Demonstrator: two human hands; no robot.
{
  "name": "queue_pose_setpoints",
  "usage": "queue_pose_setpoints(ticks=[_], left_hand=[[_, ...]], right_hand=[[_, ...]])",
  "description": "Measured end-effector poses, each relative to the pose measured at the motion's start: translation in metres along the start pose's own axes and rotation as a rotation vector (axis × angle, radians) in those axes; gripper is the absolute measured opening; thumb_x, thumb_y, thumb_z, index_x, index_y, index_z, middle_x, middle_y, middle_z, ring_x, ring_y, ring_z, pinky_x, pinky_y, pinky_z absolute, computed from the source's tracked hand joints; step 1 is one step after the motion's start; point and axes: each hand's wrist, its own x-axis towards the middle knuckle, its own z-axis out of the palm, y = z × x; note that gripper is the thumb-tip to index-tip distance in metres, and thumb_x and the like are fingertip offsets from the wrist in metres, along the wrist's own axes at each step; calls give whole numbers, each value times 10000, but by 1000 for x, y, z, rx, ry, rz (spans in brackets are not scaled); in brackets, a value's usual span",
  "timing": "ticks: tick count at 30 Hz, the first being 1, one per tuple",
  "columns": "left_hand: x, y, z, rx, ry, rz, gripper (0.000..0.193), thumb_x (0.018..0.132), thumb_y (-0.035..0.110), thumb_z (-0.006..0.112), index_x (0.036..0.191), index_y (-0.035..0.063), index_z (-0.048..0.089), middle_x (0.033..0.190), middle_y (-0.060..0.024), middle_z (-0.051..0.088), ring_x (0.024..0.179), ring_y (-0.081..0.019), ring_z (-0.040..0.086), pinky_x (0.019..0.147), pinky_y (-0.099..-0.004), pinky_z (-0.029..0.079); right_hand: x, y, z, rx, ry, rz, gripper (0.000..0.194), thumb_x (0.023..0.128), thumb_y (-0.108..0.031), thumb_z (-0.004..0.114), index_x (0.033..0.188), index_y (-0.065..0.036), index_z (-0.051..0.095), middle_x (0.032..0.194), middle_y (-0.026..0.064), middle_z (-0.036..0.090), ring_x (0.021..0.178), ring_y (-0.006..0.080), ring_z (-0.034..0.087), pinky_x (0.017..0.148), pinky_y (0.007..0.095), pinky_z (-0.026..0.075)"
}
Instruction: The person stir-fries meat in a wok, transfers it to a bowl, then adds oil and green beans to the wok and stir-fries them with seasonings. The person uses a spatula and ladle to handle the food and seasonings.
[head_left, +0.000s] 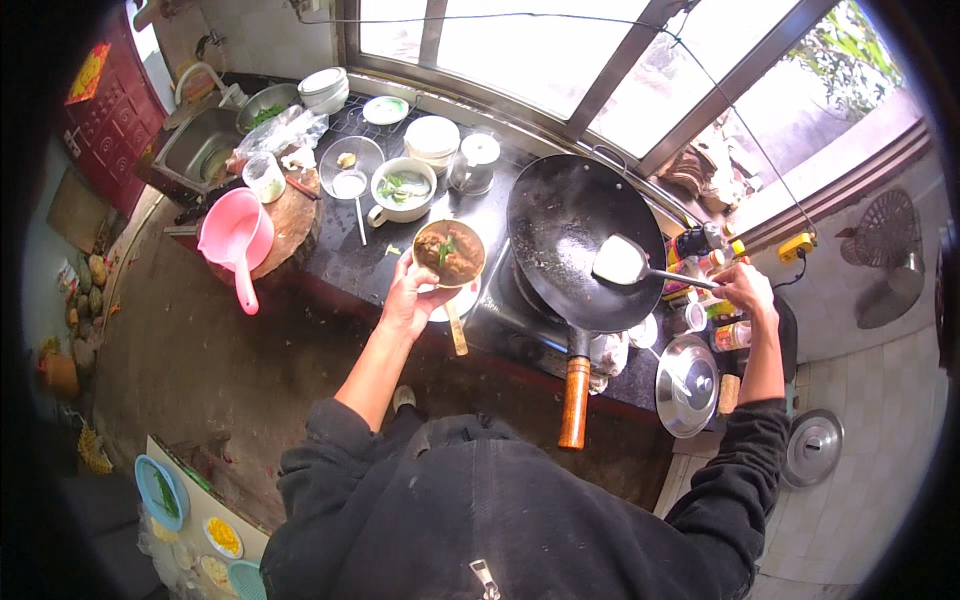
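Observation:
My left hand (412, 296) grips a bowl (450, 253) of brown food topped with a green garnish, held above the counter's front edge. In my right hand (742, 289) is the handle of a metal wok spatula (621, 260), its blade over the wok. The black wok (555, 217) sits on the stove (517, 315), its wooden handle (575, 401) pointing toward me. Dark residue marks the wok's inner surface. Under the held bowl is a white plate (463, 304), partly hidden, and a flat wooden handle (455, 330) sticks out there.
A lidded jar (474, 165), a mug with greens (403, 191) and a mesh strainer (351, 154) stand left of the wok. A pink ladle (236, 229) rests on a round chopping block (300, 240). Bottles (697, 262) and a metal lid (686, 386) crowd the right side.

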Motion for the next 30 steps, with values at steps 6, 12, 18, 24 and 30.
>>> queue_pose_setpoints(ticks=[6, 12, 18, 24, 30], left_hand=[[-4, -10, -3, 15, 1, 0, 759, 730, -44, 571, 1425, 104, 306, 1366, -171, 454, 1179, -422, 584, 967, -599, 549], [-8, -15, -10, 10, 46, -16, 742, 722, -54, 568, 1403, 106, 319, 1348, -170, 468, 1177, -416, 582, 953, -607, 554], [-7, -16, -14, 19, 41, -31, 735, 730, -52, 556, 1406, 105, 313, 1356, -177, 469, 1207, -407, 568, 976, -606, 541], [-1, -22, -8, -23, 30, -31, 776, 726, -47, 556, 1443, 124, 313, 1388, -173, 456, 1221, -412, 564, 981, -593, 532], [10, -29, -4, -24, 53, -104, 799, 727, -66, 546, 1451, 172, 307, 1388, -169, 455, 1197, -414, 576, 966, -580, 537]], right_hand=[[69, -2, 15, 173, -295, -182, 412, 703, -280, 821, 1084, -127, 784, 775, 30, 706, 703, 135, 618, 667, 331, 505], [92, -41, 81, 722, -364, -271, 337, 821, -84, 750, 1154, -39, 740, 965, 56, 751, 888, 131, 680, 828, 304, 539], [70, 4, -5, 58, -144, -211, 401, 709, -188, 781, 1109, -181, 783, 835, 19, 757, 727, 110, 671, 707, 308, 537], [58, 2, -14, 67, -339, -205, 360, 674, -207, 785, 1027, -141, 802, 825, 37, 752, 729, 131, 676, 682, 301, 542], [90, -29, 75, 599, -374, -249, 343, 823, -169, 764, 1131, -22, 742, 910, 25, 744, 770, 102, 661, 789, 265, 530]])
